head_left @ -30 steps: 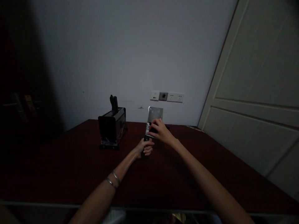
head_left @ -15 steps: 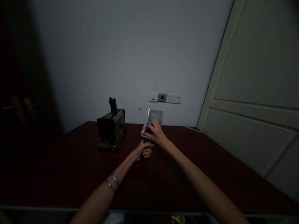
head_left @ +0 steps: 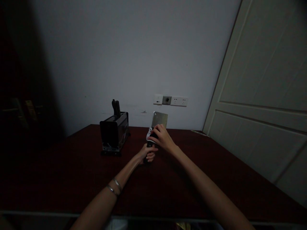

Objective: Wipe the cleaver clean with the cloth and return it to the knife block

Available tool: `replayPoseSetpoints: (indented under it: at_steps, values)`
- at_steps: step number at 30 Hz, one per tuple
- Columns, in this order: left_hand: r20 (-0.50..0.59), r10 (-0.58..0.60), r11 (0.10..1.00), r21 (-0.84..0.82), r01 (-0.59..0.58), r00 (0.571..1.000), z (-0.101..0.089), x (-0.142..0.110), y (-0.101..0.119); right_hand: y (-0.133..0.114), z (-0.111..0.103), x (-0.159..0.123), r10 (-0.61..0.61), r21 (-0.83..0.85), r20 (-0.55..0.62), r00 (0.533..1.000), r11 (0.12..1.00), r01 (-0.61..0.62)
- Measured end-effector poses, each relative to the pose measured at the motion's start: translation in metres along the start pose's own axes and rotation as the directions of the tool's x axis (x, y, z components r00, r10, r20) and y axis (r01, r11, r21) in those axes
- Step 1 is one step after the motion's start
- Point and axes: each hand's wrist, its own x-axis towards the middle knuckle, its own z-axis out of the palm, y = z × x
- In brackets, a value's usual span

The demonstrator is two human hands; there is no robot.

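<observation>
A cleaver (head_left: 160, 118) with a broad metal blade points away from me, tilted up above the table. My left hand (head_left: 146, 154) is wrapped round its black handle. Higher up, my right hand (head_left: 162, 136) is closed on a black and white cloth (head_left: 149, 136), which lies against the blade near the handle. The fingers and cloth cover the lower part of the blade. To the left stands a dark knife block (head_left: 114, 132) with black knife handles (head_left: 116, 108) sticking out of its top.
The dark red table (head_left: 72, 172) reaches back to a pale wall (head_left: 124, 57). A row of sockets and switches (head_left: 170, 100) is on the wall behind the cleaver. A white panelled door (head_left: 261, 134) borders the table on the right.
My right hand and the cloth have shifted slightly right on the blade. The left hand keeps its grip on the handle, and the blade has barely moved.
</observation>
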Motion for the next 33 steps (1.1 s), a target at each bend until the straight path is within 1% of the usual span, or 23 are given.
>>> replayPoseSetpoints:
  at_steps: [2, 4, 5, 6, 8, 10, 11, 13, 15, 19, 22, 25, 28, 33]
  values:
    - [-0.004, -0.009, 1.000, 0.000, 0.009, 1.000, 0.000, 0.001, 0.000, 0.002, 0.002, -0.002, 0.035, 0.025, -0.054, 0.998, 0.999, -0.033]
    - [-0.002, -0.014, 1.000, -0.007, 0.014, 1.000, 0.000, 0.001, 0.000, 0.007, 0.006, -0.006, 0.121, 0.070, -0.174, 0.977, 0.991, -0.110]
    - [0.001, -0.017, 1.000, -0.009, 0.017, 1.000, 0.000, 0.001, 0.000, 0.009, 0.008, -0.008, 0.177, 0.100, -0.249, 0.952, 0.983, -0.156]
    - [0.007, -0.022, 1.000, -0.012, 0.022, 1.000, 0.000, 0.001, -0.001, 0.011, 0.010, -0.010, 0.232, 0.133, -0.323, 0.917, 0.971, -0.199]
    - [0.021, -0.031, 0.999, -0.015, 0.031, 0.999, -0.001, 0.001, -0.002, 0.014, 0.016, -0.012, 0.325, 0.206, -0.441, 0.837, 0.944, -0.258]
    - [0.032, -0.040, 0.999, -0.014, 0.041, 0.999, -0.001, 0.001, -0.004, 0.016, 0.020, -0.012, 0.393, 0.275, -0.504, 0.769, 0.917, -0.289]
    - [0.032, -0.044, 0.999, -0.011, 0.044, 0.999, -0.001, 0.001, -0.004, 0.015, 0.022, -0.012, 0.420, 0.301, -0.520, 0.744, 0.905, -0.300]
    - [0.022, -0.043, 0.999, -0.002, 0.043, 0.999, -0.001, 0.002, -0.006, 0.013, 0.025, -0.011, 0.455, 0.330, -0.532, 0.714, 0.888, -0.319]
    - [0.014, -0.027, 1.000, 0.004, 0.027, 1.000, -0.001, 0.003, -0.008, 0.010, 0.026, -0.010, 0.462, 0.338, -0.522, 0.717, 0.884, -0.323]
    - [0.012, 0.017, 1.000, 0.015, -0.017, 1.000, -0.003, 0.007, -0.010, 0.001, 0.027, -0.012, 0.431, 0.360, -0.458, 0.777, 0.890, -0.281]
    - [0.024, 0.037, 0.999, 0.005, -0.037, 0.999, -0.004, 0.007, -0.011, -0.003, 0.027, -0.016, 0.433, 0.381, -0.431, 0.792, 0.883, -0.275]
    - [0.022, 0.031, 0.999, -0.028, -0.030, 0.999, -0.003, 0.006, -0.010, -0.002, 0.028, -0.020, 0.459, 0.395, -0.438, 0.773, 0.871, -0.293]
    - [-0.009, 0.021, 1.000, -0.020, -0.021, 1.000, -0.002, 0.006, -0.008, 0.000, 0.029, -0.022, 0.499, 0.427, -0.451, 0.739, 0.849, -0.312]
    - [-0.072, 0.042, 0.999, 0.000, -0.042, 0.997, -0.002, 0.005, -0.005, -0.003, 0.029, -0.020, 0.546, 0.517, -0.459, 0.701, 0.806, -0.289]
